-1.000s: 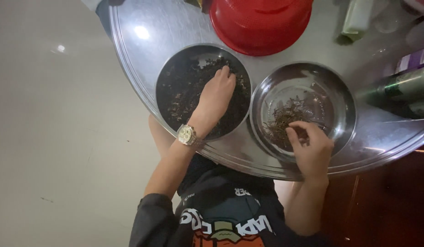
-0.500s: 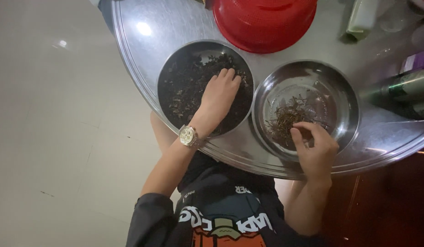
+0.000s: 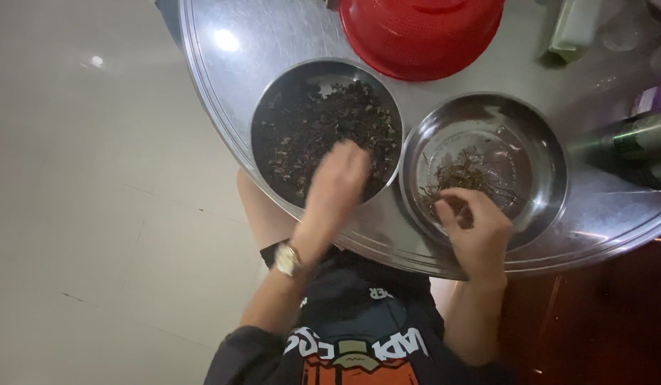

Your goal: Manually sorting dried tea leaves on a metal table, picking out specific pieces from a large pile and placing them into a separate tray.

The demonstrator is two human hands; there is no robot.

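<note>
Left hand [image 3: 339, 182] drawn back to dark bowl [image 3: 273, 107] rim; leaves seemingly beneath grip.

A red perforated colander [image 3: 421, 32] sits at the far edge of the round steel tray [image 3: 259, 43]. On the right lie a green bottle [image 3: 640, 137] and a pale green carton [image 3: 574, 27]. Pale tiled floor [image 3: 81, 214] fills the left.

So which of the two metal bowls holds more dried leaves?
The bowl under the left hand: this left bowl is nearly covered with dark leaves, while the right bowl holds a sparse clump.
</note>
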